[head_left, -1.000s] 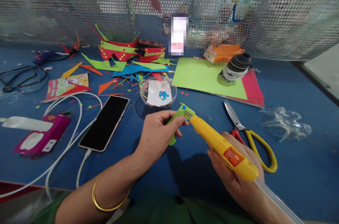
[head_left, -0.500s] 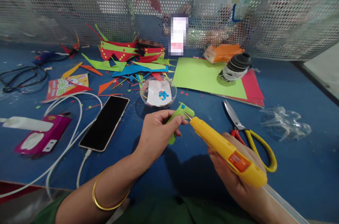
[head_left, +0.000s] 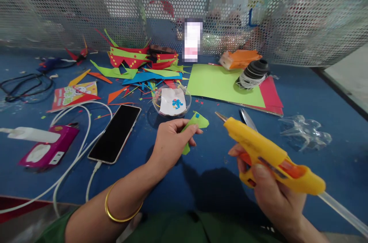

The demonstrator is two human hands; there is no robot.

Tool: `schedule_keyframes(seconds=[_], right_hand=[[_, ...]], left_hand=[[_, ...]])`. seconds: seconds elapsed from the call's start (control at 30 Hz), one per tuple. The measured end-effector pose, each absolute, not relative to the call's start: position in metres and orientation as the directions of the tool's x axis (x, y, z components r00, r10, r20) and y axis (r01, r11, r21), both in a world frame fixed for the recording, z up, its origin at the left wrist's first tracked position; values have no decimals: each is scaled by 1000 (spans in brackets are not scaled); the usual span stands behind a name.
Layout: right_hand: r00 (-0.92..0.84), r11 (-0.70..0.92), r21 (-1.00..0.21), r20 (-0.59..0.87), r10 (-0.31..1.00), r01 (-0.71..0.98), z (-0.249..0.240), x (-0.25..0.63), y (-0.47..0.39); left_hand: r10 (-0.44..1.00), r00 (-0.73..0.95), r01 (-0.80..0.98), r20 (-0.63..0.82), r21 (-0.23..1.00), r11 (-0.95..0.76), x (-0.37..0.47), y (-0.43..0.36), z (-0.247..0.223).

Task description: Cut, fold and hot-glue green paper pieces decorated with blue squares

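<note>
Pinched between the thumb and fingers of my left hand [head_left: 172, 141] is a green paper piece [head_left: 201, 121] with a small blue square on its upper corner. My right hand [head_left: 273, 189] grips a yellow hot glue gun [head_left: 258, 143] by its handle, a finger at the orange trigger. The metal nozzle points up and left, apart from the paper. A clear glue stick [head_left: 343, 212] sticks out of its back end. Just beyond my left hand stands a clear round dish [head_left: 188, 102] with white paper [head_left: 168, 99] and small blue paper bits [head_left: 177, 104] in it.
Scissors [head_left: 247, 118] lie partly hidden behind the glue gun. Green sheets [head_left: 212, 80], a black thread spool [head_left: 253, 74] and clear plastic [head_left: 304, 132] are at the right. A phone [head_left: 115, 133] with a white cable lies left; paper masks [head_left: 129, 57] sit by the mesh wall.
My right hand has drawn the glue gun away from the green paper, to the right, and tilted it so its side shows. My left hand stays nearly in place.
</note>
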State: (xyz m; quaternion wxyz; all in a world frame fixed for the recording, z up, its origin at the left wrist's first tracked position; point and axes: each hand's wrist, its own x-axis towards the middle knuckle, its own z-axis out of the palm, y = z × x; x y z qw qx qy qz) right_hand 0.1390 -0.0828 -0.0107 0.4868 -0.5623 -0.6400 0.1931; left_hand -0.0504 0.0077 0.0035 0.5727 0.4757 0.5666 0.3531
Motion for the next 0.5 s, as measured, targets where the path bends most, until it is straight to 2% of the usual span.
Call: schedule_keyframes(seconds=[0.1,0.2,0.3,0.4,0.5], right_hand=[[206,216,-854,346,915,473,-4,147,-79],[327,48,-781,316,891,623,3,174,-72],[388,-119,-639,299,872,760,8,219,-67],[392,-230,-431,337,856,872,12,267,-63],[403,-340,-243,297,865,909,16,303,-59]], left_hand=[[940,128,125,-316,946,301,-51,8,2],[939,131,118,-317,946,303,-51,8,4],[937,136,115,-323,944,309,-50,7,5],[938,144,129,-314,946,297,-50,5,6],[942,152,150,-300,949,278,-50,4,6]])
